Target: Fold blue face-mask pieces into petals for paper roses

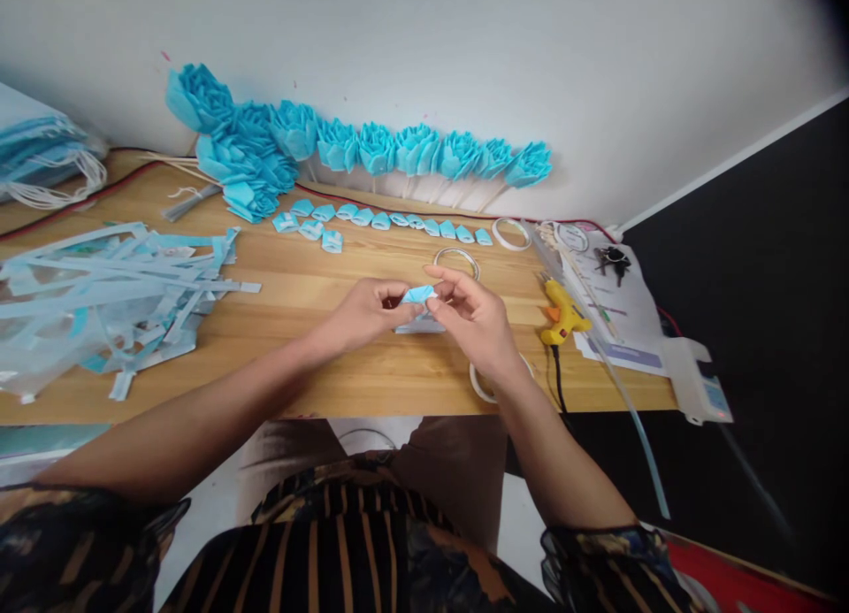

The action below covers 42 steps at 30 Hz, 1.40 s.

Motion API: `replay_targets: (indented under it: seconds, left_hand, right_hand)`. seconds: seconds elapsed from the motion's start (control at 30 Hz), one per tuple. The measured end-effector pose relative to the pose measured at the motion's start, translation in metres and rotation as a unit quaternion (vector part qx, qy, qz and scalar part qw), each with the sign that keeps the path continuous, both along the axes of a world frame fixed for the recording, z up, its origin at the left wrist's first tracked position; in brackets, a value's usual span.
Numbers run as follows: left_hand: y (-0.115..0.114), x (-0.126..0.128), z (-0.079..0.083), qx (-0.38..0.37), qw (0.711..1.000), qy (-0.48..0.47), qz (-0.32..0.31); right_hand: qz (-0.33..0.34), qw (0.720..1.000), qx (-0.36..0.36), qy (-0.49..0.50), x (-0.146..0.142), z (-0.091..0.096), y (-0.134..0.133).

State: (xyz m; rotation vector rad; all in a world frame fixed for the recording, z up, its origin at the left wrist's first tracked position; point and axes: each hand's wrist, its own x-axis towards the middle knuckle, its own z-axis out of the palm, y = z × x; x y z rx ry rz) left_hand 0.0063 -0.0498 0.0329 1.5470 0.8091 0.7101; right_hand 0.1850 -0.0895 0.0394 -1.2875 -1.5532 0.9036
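Both hands meet over the middle of the wooden table [371, 383], pinching a small folded piece of light blue material [419, 294]. My left hand [368, 312] grips its left end with curled fingers. From the right, my right hand [470, 317] pinches the other end between thumb and fingers. A further pale blue piece [419, 326] lies on the table just beneath the hands.
A row of small folded blue pieces [381, 219] and blue paper-like flowers on sticks [398, 149] line the wall. Cut blue strips [112, 295] pile at left. Tape rolls [510, 233], a yellow glue gun [562, 317], papers and keys [611, 259] sit at right.
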Motion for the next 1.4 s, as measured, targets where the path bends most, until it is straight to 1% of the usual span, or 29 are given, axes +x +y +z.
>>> replay_targets:
  seconds: [0.17, 0.27, 0.33, 0.43, 0.53, 0.73, 0.9, 1.0, 1.07, 1.17, 1.23, 1.4]
  left_hand:
    - [0.001, 0.000, -0.003, 0.014, 1.000, 0.017, -0.001]
    - [0.001, 0.000, -0.004, 0.015, 1.000, 0.013, 0.002]
    - [0.001, 0.000, -0.003, 0.015, 1.000, 0.012, -0.001]
    - [0.002, -0.001, 0.000, 0.009, 1.000, 0.004, 0.000]
    - [0.003, -0.002, 0.003, -0.010, 0.999, -0.020, 0.026]
    - [0.007, -0.001, 0.001, -0.051, 0.996, -0.030, 0.071]
    - [0.011, -0.003, -0.005, -0.062, 0.987, -0.065, 0.134]
    - [0.013, -0.004, -0.006, -0.077, 0.978, -0.100, 0.167]
    - [0.014, -0.005, -0.005, -0.081, 0.975, -0.112, 0.176]
    - [0.015, -0.005, -0.005, -0.087, 0.975, -0.118, 0.168]
    - [0.015, -0.005, -0.005, -0.096, 0.973, -0.128, 0.168]
    - [0.018, -0.005, -0.007, -0.126, 0.958, -0.171, 0.195]
  right_hand:
    - [0.004, 0.999, 0.000, 0.034, 0.003, -0.002, -0.001]
    - [0.009, 0.999, -0.004, 0.036, 0.002, -0.003, 0.002]
    - [0.000, 0.999, -0.001, 0.034, 0.000, -0.005, 0.005]
    - [-0.031, 0.998, 0.019, 0.041, 0.000, -0.008, 0.012]
    - [-0.041, 0.998, 0.031, 0.043, 0.004, -0.009, 0.017]
    - [-0.015, 0.999, 0.036, 0.017, 0.006, -0.003, 0.029]
    - [0.008, 0.998, 0.018, 0.053, 0.003, 0.003, 0.044]
    - [0.030, 0.997, -0.003, 0.074, -0.001, 0.001, 0.049]
    - [0.048, 0.995, -0.022, 0.085, -0.004, -0.002, 0.051]
    - [0.065, 0.993, -0.033, 0.095, -0.006, -0.004, 0.054]
    - [0.071, 0.993, -0.029, 0.085, -0.005, -0.001, 0.058]
    - [0.078, 0.996, 0.003, 0.040, 0.001, 0.010, 0.068]
